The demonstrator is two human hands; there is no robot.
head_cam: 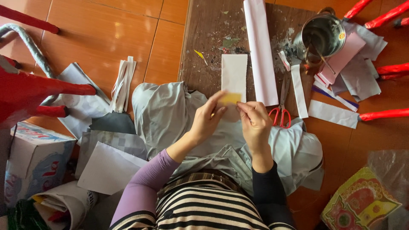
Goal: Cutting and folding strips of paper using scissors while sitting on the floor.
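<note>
So both hands are pinching a small yellow slip (230, 99) of what looks like thin paper, flat and roughly rectangular. Its long axis runs about 3 to 9 o'clock, and it sits right over the near end of a white paper strip (234, 73) that points 12 to 6. The left hand (207, 120) is closed on the slip's 8 o'clock corner, thumb and forefinger tips reaching up toward 1 o'clock. The right hand (255, 122) is curled in from the 4 o'clock side with its fingertips at the slip's right edge, so the slip lies between the two hands, just beyond the fingertips at 12.

All of this is over a dark, scuffed wooden table (204, 38) littered with tiny paper scraps. A long folded white paper (260, 51) lies just to the 3 o'clock side of the strip, also running 12 to 6. Next to that are scissors (282, 102) with red handles toward 6 and blades toward 12. A shiny metal pot (320, 36) sits at 1 o'clock, with pale paper offcuts (358, 72) beside it. Crumpled grey cloth (170, 110) covers the person's lap under the hands. At 9 o'clock, on the orange tile floor, is a bundle of white strips (123, 83).
</note>
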